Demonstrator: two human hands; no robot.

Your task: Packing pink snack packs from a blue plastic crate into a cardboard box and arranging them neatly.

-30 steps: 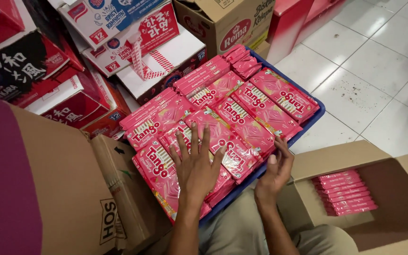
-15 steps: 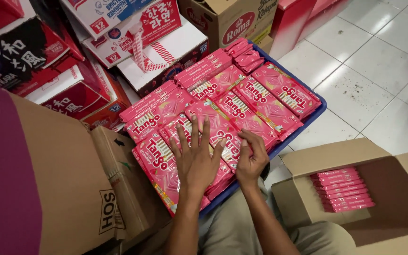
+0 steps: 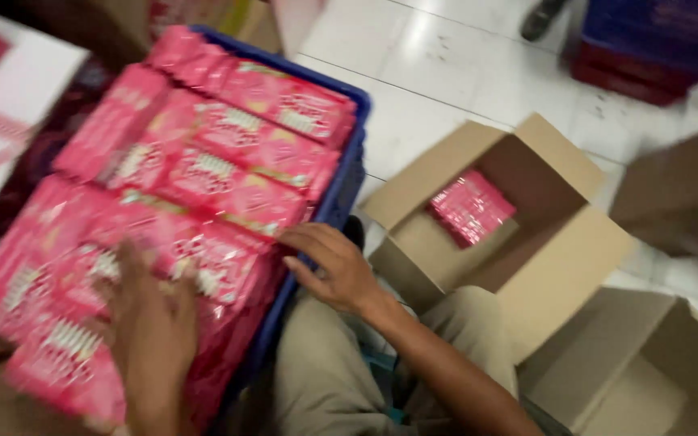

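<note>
The pink packets (image 3: 228,178) are stacked in flat rows that fill a blue crate (image 3: 347,182), which stands at the left of the scene, on the floor. The left hand (image 3: 151,323) is laid flat on the near packets, with the fingers spread wide; nothing is gripped by it, though this part is blurred. The right hand (image 3: 329,266) is placed at the near right edge of the stack, beside the crate wall. Its fingers are stretched out and lightly curved, and they touch the edge of a packet without closing on it. To the right of the crate, an open box (image 3: 559,250) is seen on the white tiled floor (image 3: 446,73), and more pink packets (image 3: 470,206) lie inside it. A second box (image 3: 664,363) stands open at the near right.
</note>
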